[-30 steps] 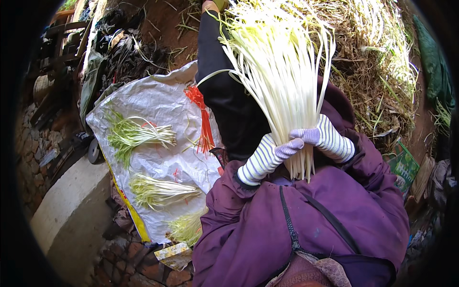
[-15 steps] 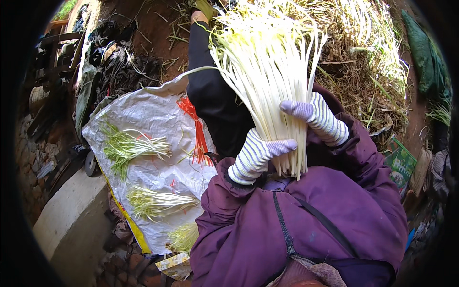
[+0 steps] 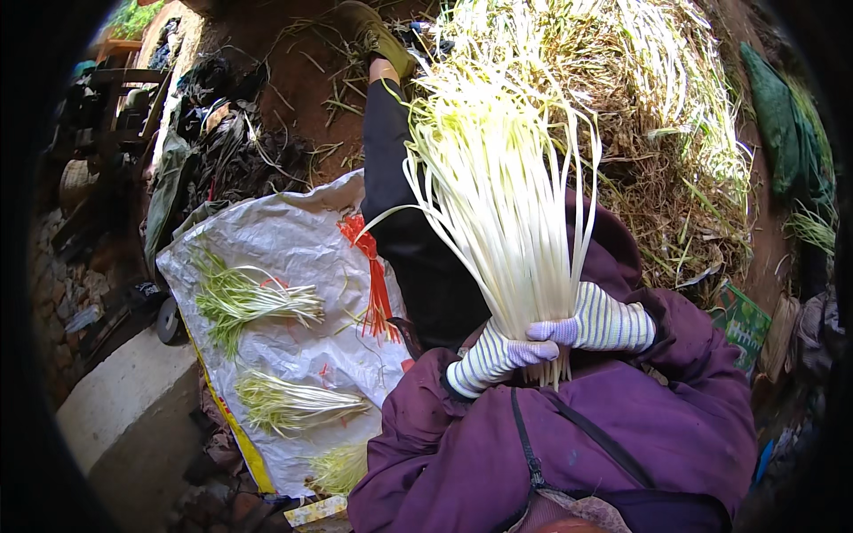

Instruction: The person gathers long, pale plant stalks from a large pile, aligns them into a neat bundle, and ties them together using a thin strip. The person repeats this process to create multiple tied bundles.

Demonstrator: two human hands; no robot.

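Observation:
A thick bundle of blanched chives [image 3: 515,231], white stalks with pale yellow tips, stands upright over my lap with its leaves fanned out at the far end. My left hand [image 3: 498,357], in a striped glove with lilac fingertips, is wrapped round the bundle close to its base. Just above it on the right side, my right hand [image 3: 604,322] in a matching glove closes round the same stalks. Both thumbs cross the front of the bundle; my other fingers are hidden behind it. Only short stalk ends show below the hands.
On a white plastic sheet [image 3: 267,333] at my left lie smaller chive bundles [image 3: 298,401] and a hank of red ties [image 3: 373,275]. A concrete block [image 3: 124,391] stands beyond it. Dry straw and cut leaves [image 3: 657,169] are heaped at the far right.
The bundle has come down toward my lap. My right hand has slid lower, now beside my left near the base, and the stalks spread more loosely at the top.

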